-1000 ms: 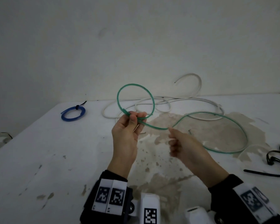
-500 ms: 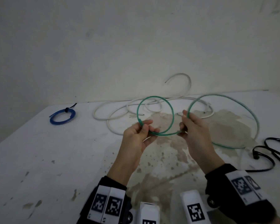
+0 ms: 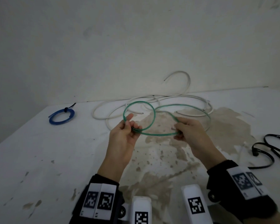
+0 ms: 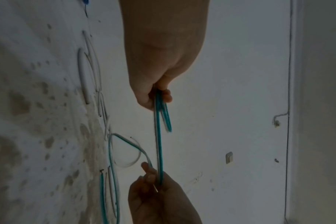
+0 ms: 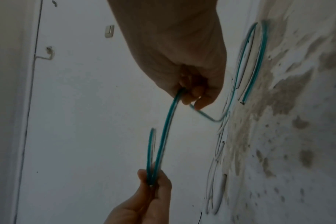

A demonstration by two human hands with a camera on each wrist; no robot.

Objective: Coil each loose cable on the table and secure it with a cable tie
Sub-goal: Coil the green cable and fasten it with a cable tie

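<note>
The green cable point(image 3: 153, 117) was held above the table point(image 3: 39, 159), one loop pinched by the left hand point(image 3: 126, 135), the next stretch gripped by the right hand point(image 3: 189, 133); its remainder trailed beyond the right hand.

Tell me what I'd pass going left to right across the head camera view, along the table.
blue coiled cable → left hand pinching the green cable → right hand gripping that same cable → black cable ties. The white cable behind the hands spans the middle, so I left it out.
</note>
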